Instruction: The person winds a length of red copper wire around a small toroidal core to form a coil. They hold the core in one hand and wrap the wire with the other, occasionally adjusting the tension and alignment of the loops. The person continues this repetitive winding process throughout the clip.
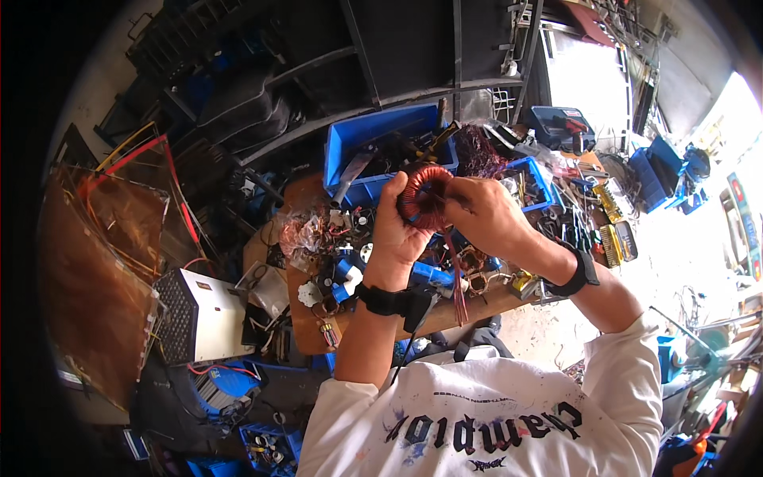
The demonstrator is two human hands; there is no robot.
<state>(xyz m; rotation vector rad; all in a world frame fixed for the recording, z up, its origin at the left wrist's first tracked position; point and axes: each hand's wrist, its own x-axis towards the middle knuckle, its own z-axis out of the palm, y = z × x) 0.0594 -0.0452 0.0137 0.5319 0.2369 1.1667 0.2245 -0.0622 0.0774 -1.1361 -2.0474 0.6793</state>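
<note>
A ring-shaped coil (pixel 413 193), a toroid wound closely with reddish copper wire, is raised above the cluttered bench. My left hand (pixel 400 230) grips its left and lower side, with the thumb up along the outer edge. Against the right side of the ring, my right hand (pixel 491 213) is closed, its fingers curled at the windings. Those fingertips are partly hidden, so whether they also pinch a loose strand is unclear. Several long reddish wire ends (pixel 457 278) hang from the coil between my forearms. Black bands circle both wrists.
Behind the coil stands a blue bin (pixel 338 143) with tools. A smaller blue tray (pixel 542 179) and a dark tool case (pixel 562 127) lie farther right. Small motor parts and wires cover the wooden bench (pixel 306 326). A white metal box (pixel 218 314) stands at the left.
</note>
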